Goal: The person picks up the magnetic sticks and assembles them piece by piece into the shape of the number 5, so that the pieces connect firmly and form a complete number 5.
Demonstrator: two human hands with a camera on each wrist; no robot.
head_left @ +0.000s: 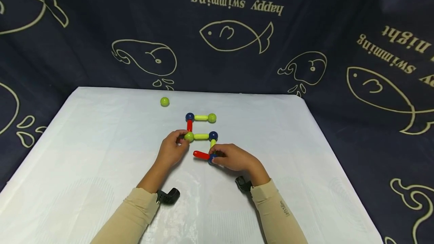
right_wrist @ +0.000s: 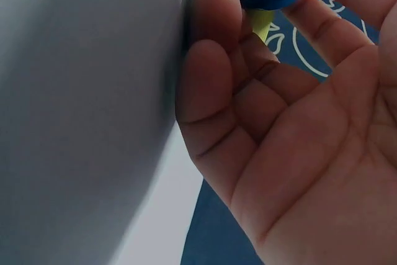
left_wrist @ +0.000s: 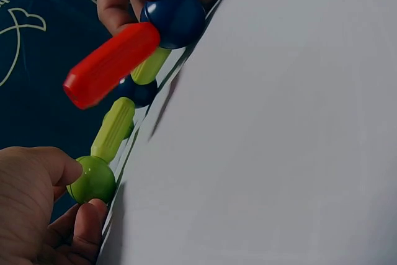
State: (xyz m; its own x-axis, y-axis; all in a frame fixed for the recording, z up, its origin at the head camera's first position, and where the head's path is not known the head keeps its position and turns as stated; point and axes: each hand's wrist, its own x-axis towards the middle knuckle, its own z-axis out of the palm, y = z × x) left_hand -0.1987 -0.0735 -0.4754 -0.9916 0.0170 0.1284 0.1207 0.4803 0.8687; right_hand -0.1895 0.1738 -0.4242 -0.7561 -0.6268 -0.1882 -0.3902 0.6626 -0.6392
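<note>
A chain of toy rods and balls lies over the table in an S-like shape. My left hand (head_left: 172, 150) pinches its green ball (head_left: 189, 137) between thumb and fingers. From that ball a red rod (head_left: 189, 125) runs to a far blue ball (head_left: 190, 117), and a yellow-green rod (head_left: 201, 136) leads right to another blue ball (head_left: 213, 135). My right hand (head_left: 234, 156) grips the nearest blue ball (head_left: 212, 159). A red rod (left_wrist: 111, 65) sticks out leftward from this ball, its other end free. The right hand partly covers the rod (head_left: 213, 143) behind it.
A loose green ball (head_left: 164, 101) sits near the back edge of the white-covered table (head_left: 112, 131). The chain's far end carries a yellow-green rod (head_left: 201, 117) and a green ball (head_left: 211, 118). Behind hangs a dark curtain (head_left: 237, 70) with fish drawings.
</note>
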